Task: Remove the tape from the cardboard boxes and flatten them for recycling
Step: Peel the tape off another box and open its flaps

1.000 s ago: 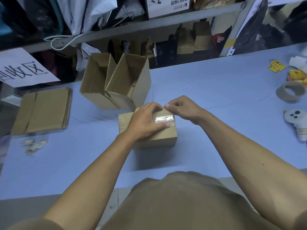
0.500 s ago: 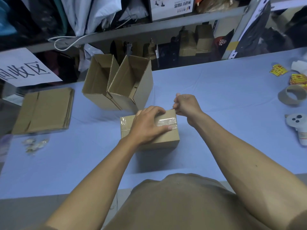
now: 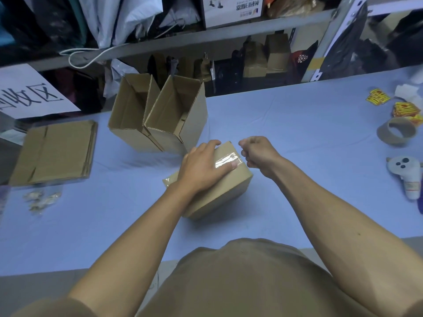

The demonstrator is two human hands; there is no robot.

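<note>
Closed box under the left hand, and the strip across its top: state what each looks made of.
Closed box: brown corrugated cardboard, matte; the open boxes beside it show fluted edges. Strip: clear plastic packing tape, seemingly; glossy, with glare and the brown showing through.

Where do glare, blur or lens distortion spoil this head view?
Head view: glare streaks the clear tape on the sealed box under the left hand; wide-angle bending curves the shelf rail and table edge; the curled right hand looks slightly soft; lighting is dim and bluish, with a soft shadow on the blue cloth in front of the box.
</note>
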